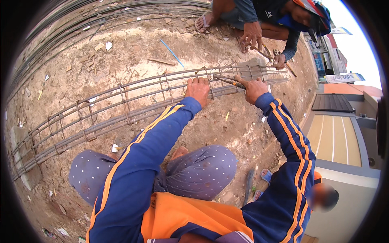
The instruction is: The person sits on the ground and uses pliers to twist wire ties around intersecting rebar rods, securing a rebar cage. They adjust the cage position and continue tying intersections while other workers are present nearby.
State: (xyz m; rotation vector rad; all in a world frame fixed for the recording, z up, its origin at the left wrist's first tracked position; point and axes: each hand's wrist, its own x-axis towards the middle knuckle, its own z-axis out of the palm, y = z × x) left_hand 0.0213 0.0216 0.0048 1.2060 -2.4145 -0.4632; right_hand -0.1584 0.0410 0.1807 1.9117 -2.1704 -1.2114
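Long rusty steel rebar cage [121, 107], bars tied w/ rectangular stirrups, lies on its side on bare dirt ground [133, 52], running from lower left to upper right across the view. Left hand [198, 90] rests on the top bar, fingers curled over it, gripping the cage. Right hand [254, 89] is closed round the handle of a dark metal tying tool [227, 80], tip laid against a stirrup just beside the left hand. Handling judgement: cage is stiff, heavy along its length, rough and rusty (good grip, but sharp wire ends likely); best held on a main bar close to a stirrup joint, as now. A co-worker's hands [250, 35] work the far end w/ tools, near but apart. Edges: a roof [333, 137] sits lower at right, so the ground seems to drop away there; loose bars [81, 24] are stacked behind. Open room lies on the dirt beyond the cage; scattered debris underfoot. The person's knees are close in front.
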